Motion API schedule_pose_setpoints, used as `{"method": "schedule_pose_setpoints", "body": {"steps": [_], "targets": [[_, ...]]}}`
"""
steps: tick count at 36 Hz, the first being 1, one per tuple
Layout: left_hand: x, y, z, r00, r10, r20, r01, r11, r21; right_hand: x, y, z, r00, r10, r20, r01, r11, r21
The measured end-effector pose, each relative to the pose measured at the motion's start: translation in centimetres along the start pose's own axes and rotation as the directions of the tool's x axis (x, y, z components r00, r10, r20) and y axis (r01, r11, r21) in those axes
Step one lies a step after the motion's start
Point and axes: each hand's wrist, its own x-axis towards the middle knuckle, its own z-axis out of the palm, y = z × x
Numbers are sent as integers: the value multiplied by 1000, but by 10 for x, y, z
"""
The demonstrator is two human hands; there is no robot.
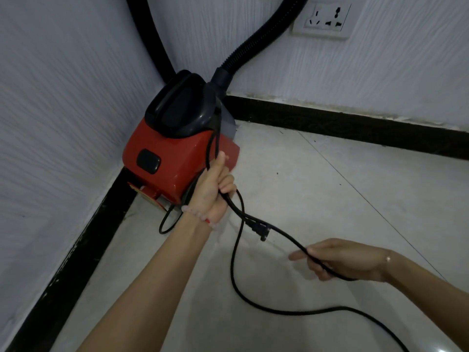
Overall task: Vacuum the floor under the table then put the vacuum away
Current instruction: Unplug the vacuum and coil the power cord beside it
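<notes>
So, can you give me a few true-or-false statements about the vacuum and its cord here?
1. The vacuum stands in a corner where two walls meet. True.
2. The plug is pushed into the wall socket. False: the socket is empty, and the plug hangs between the hands.
3. The left hand grips the cord close to the vacuum. True.
4. The right hand holds nothing. False: the cord runs through its grip too.
5. The hose lies flat on the floor. False: it rises from the vacuum up along the wall.
</notes>
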Motion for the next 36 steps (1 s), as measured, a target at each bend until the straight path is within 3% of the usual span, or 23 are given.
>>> {"method": "schedule_pose_setpoints", "body": {"steps": [3, 5, 8, 11, 13, 20, 24, 27, 30, 36], "targets": [[5, 6, 5, 1000, 6, 12, -5, 996, -91, -6, 16, -22, 997, 51, 64, -56, 996, 76], [4, 8, 8, 1000, -17, 24, 20, 987, -159, -9, 18, -27, 993, 69, 94, -73, 997, 39], [1, 3, 11, 991, -113, 65, 124, 970, -210, -6, 8, -25, 992, 100, -71, -117, 941, -318], [-3, -10, 11, 972, -216, 89, 227, 963, -145, 3, -8, -23, 960, -114, -257, -104, 705, -701], [-6, -19, 9, 959, -266, 98, 275, 957, -91, 6, -18, -23, 935, -197, -294, -117, 613, -782], [-10, -30, 2, 947, -315, 57, 277, 896, 348, 7, -38, -7, 941, -281, -187, 11, 580, -815], [-16, -38, 7, 892, -443, 87, 361, 817, 450, 10, -53, 1, 904, -378, -199, 87, 618, -781], [-17, -40, 16, 809, -561, 174, 450, 783, 430, 8, -68, 1, 844, -477, -245, 95, 582, -807], [-14, -35, 31, 754, -593, 283, 448, 779, 439, 0, -86, -2, 753, -598, -276, 109, 527, -843], [-1, -8, 76, 781, -510, 360, 243, 779, 578, -20, -128, -2, 580, -755, -306, 146, 465, -873]]}}
